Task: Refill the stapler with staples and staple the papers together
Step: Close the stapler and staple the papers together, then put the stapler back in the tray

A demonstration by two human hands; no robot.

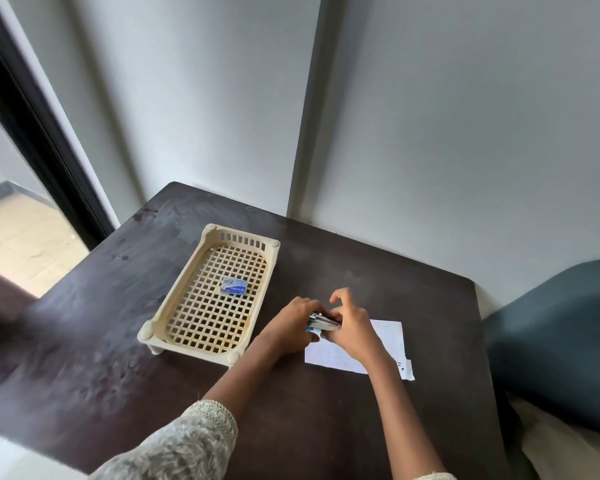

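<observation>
A small blue and silver stapler [322,323] is held between both hands above the dark table. My left hand [293,323] grips its left end. My right hand [352,327] holds its right end, with thumb and forefinger raised above it. White papers [388,341] lie flat on the table under and to the right of my right hand. A small blue box of staples [234,285] lies inside the cream lattice tray [187,271], to the left of my hands. Whether the stapler is opened is hidden by my fingers.
The dark wooden table [118,323] stands in a corner against grey walls. A teal cushioned seat [561,341] is at the right. A dark door frame [39,133] and a tiled floor lie at the left.
</observation>
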